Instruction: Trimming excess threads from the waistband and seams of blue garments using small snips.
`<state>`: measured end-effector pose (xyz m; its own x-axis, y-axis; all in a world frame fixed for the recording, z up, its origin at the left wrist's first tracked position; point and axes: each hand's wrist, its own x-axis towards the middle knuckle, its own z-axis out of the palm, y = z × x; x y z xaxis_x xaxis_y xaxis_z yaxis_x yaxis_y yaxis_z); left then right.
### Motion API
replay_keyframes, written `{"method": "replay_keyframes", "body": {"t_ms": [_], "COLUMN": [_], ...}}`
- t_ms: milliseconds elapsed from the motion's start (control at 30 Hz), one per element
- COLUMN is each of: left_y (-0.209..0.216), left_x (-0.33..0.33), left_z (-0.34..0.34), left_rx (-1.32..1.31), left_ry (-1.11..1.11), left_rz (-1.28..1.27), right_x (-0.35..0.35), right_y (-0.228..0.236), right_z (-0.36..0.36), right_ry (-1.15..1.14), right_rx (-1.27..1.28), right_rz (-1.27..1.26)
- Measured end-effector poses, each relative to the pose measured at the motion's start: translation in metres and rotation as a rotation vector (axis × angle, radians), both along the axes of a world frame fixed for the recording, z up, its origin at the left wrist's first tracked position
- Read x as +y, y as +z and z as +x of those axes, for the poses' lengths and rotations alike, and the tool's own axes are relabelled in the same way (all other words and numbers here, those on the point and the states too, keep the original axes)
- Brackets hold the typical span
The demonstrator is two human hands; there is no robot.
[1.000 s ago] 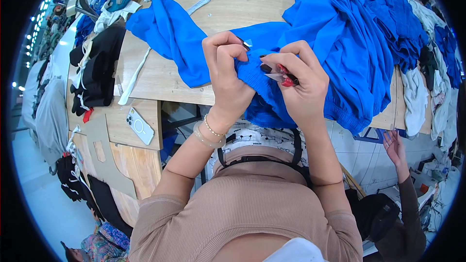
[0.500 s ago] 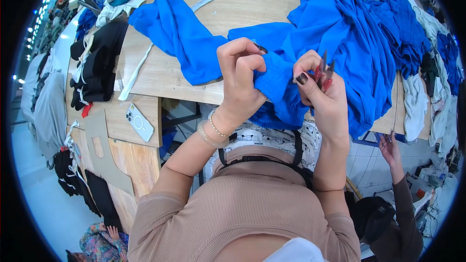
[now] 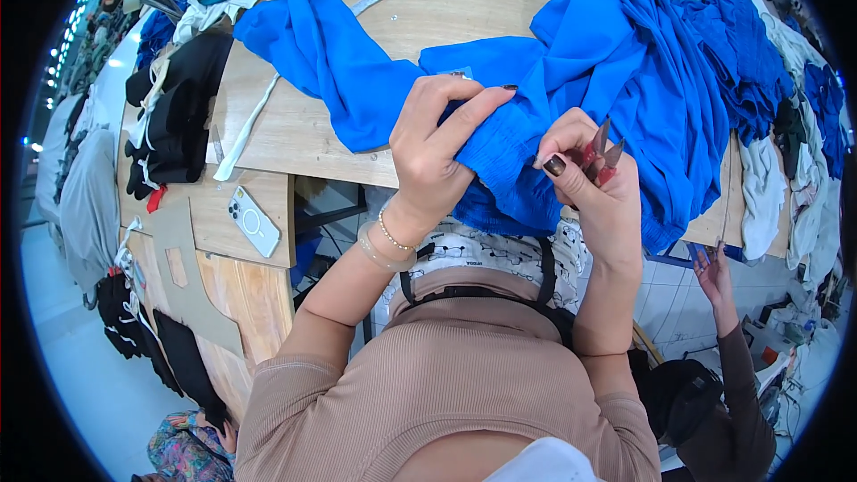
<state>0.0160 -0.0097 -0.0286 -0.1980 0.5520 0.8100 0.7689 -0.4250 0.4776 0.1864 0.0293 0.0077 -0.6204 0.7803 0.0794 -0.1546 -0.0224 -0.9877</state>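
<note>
A bright blue garment (image 3: 616,80) lies bunched across the table, and its gathered elastic edge (image 3: 504,153) is held up near the table's front edge. My left hand (image 3: 437,143) is closed on this edge, with the index finger stretched over the gathers. Small red-handled thread snips (image 3: 600,156) rest inside my right hand (image 3: 596,201), their two blade tips apart and pointing up. That hand's thumb and fingertip pinch close beside the gathers; whatever is between them is too small to make out.
A phone (image 3: 253,221) lies on the lower table at left, near folded black cloth (image 3: 183,116) and a cardboard template (image 3: 192,277). White strips (image 3: 245,134) lie on the table. White garments (image 3: 763,201) hang at right. Another person's hand (image 3: 712,275) shows at lower right, and a patterned sleeve (image 3: 189,446) at lower left.
My left hand has shifted its hold, and its index finger now extends further across the gathered edge. My right hand stays nearly in place with the snips.
</note>
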Motion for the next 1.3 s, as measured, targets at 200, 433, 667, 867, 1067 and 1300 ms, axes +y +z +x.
{"method": "replay_keyframes", "body": {"t_ms": [200, 433, 667, 867, 1067, 1300], "left_y": [0.000, 0.003, 0.003, -0.001, 0.003, -0.006], "left_x": [-0.001, -0.004, -0.003, -0.002, 0.003, 0.003], "left_z": [0.001, 0.002, 0.005, 0.001, 0.009, -0.004], "left_rx": [0.023, 0.035, 0.069, 0.072, -0.075, -0.059], "left_ry": [0.001, -0.004, -0.028, -0.019, -0.060, -0.157], "left_rz": [-0.005, -0.038, -0.048, -0.049, -0.185, -0.310], "right_x": [0.001, -0.001, 0.005, 0.008, 0.008, 0.029], "right_y": [0.001, 0.011, -0.002, -0.008, 0.000, 0.001], "right_z": [-0.002, -0.001, 0.001, 0.010, 0.001, -0.016], "right_ry": [-0.018, 0.021, -0.049, -0.071, -0.118, -0.287], "right_rx": [0.045, -0.283, -0.062, 0.192, 0.185, 0.076], "right_rz": [-0.061, 0.259, 0.253, 0.208, -0.030, 0.021]}}
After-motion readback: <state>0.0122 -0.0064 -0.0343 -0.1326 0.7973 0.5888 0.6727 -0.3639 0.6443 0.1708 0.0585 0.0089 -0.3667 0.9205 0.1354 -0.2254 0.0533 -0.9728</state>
